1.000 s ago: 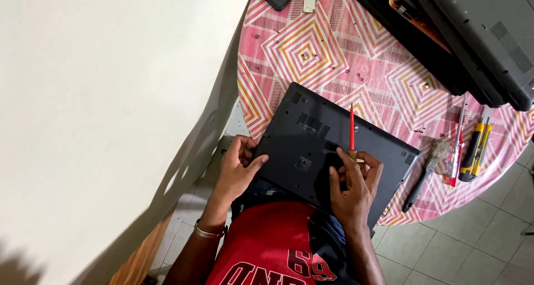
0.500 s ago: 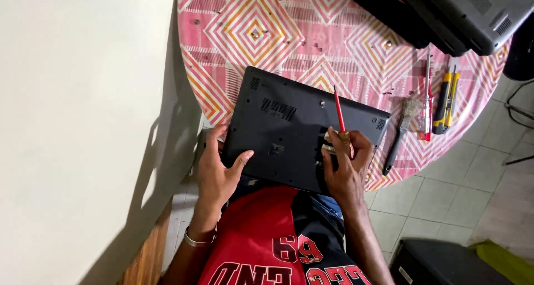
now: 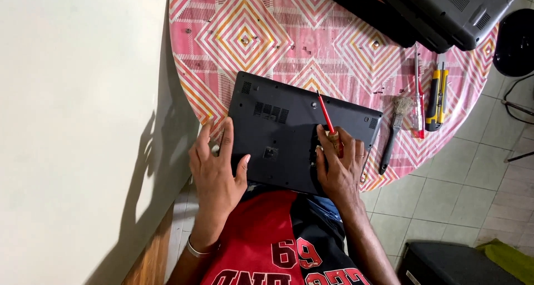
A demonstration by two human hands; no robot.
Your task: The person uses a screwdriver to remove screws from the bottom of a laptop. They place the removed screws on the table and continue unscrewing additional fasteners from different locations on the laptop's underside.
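A black laptop (image 3: 289, 124) lies upside down at the near edge of a round table (image 3: 245, 35) covered with a pink patterned cloth. My left hand (image 3: 214, 171) rests flat on the laptop's near left corner, fingers spread. My right hand (image 3: 339, 165) sits on the near right part of the base and grips a red-handled screwdriver (image 3: 325, 114). The screwdriver's thin shaft points away from me across the base.
A small brush (image 3: 394, 130), a red screwdriver (image 3: 418, 96) and a yellow-black tool (image 3: 435, 98) lie to the right on the cloth. Another dark laptop (image 3: 445, 10) is at the far right. A white wall stands left; tiled floor and a black case (image 3: 450, 265) lie right.
The view has shifted, so table and laptop sit more centrally. Both hands keep their places on the laptop, and the right hand still holds the screwdriver.
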